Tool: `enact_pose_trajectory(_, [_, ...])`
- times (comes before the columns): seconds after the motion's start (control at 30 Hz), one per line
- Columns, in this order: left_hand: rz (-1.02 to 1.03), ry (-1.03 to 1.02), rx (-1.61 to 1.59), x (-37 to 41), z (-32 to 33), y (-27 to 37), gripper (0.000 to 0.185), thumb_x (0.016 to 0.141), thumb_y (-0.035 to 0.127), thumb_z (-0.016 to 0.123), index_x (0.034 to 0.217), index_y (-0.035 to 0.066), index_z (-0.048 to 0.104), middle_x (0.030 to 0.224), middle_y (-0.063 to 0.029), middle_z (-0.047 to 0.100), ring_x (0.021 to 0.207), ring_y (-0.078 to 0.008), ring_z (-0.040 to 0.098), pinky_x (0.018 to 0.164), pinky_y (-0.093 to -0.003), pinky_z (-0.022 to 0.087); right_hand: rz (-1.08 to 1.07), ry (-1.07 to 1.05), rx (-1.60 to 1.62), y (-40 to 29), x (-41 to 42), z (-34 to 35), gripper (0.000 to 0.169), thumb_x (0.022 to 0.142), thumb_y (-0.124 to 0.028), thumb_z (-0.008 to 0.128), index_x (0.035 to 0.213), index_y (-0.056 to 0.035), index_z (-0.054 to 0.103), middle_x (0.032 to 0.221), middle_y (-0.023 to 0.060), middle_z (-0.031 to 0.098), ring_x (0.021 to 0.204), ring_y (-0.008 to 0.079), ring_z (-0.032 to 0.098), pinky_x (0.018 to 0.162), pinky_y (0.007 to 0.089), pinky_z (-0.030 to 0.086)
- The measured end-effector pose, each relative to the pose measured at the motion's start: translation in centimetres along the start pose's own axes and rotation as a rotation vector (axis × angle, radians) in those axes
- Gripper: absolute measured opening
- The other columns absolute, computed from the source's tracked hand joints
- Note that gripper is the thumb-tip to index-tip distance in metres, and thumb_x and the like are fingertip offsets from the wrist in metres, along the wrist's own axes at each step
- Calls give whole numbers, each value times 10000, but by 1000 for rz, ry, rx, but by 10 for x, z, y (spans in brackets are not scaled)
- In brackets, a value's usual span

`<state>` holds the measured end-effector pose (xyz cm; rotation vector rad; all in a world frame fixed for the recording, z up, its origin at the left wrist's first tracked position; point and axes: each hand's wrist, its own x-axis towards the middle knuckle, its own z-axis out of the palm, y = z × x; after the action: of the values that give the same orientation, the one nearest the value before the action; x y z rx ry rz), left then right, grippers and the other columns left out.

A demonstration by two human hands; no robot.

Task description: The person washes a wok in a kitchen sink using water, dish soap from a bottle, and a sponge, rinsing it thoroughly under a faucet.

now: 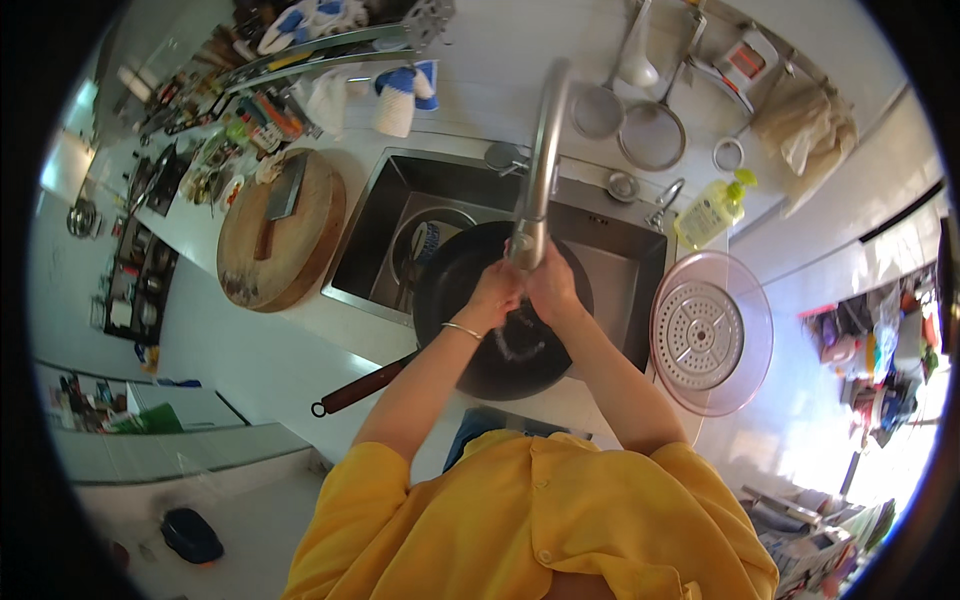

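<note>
My left hand (496, 291), with a bangle (463, 331) on its wrist, meets my right hand (553, 283) under the spout of a metal faucet (538, 165). The spout's head partly covers the fingers, so whether anything is between them cannot be seen. Below both hands a dark wok (525, 375) rests across the front of a stainless steel sink (619, 285), and water shows on its inner surface. Its wooden handle (367, 388) points toward the lower left, beneath my left forearm. Behind the wok, a round metal-rimmed vessel (405, 225) sits in the sink's left part, its contents partly hidden.
Left of the sink, a cleaver (285, 191) lies on a thick round chopping block (322, 217). To the right stand a clear basin (759, 337) holding a perforated steamer plate (701, 360), and a yellow pump bottle (705, 217). Strainers (652, 135) hang on the back wall.
</note>
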<state>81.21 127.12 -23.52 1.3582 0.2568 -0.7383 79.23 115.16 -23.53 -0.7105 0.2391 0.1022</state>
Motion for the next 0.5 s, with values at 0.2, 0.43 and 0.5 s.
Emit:
enact_pose_trajectory(0.2, [982, 399, 1450, -16, -70, 30, 194, 846, 30, 603, 1038, 54, 593, 952, -161, 617, 915, -371, 579, 812, -465, 465, 226, 237, -440, 45, -11, -17, 159, 980, -138, 504, 1047, -41, 612, 878, 33, 620, 750, 123, 590, 695, 266, 497])
enact_pose_trajectory(0.43, [499, 263, 760, 23, -156, 27, 609, 753, -123, 472, 1354, -19, 479, 1288, -197, 588, 1195, -288, 571, 1037, -349, 424, -42, 229, -515, 102, 27, 1, 319, 952, -142, 537, 1239, -23, 611, 961, 12, 631, 839, 99, 581, 775, 257, 483])
enact_pose_trajectory(0.5, [404, 118, 637, 15, -150, 34, 650, 740, -137, 438, 1380, -24, 464, 1335, -165, 566, 1240, -251, 538, 1065, -324, 392, -3, 267, -534, 112, 50, 21, 486, 952, -109, 476, 1427, -16, 424, 1302, 100, 540, 1168, 171, 512, 1011, 268, 382])
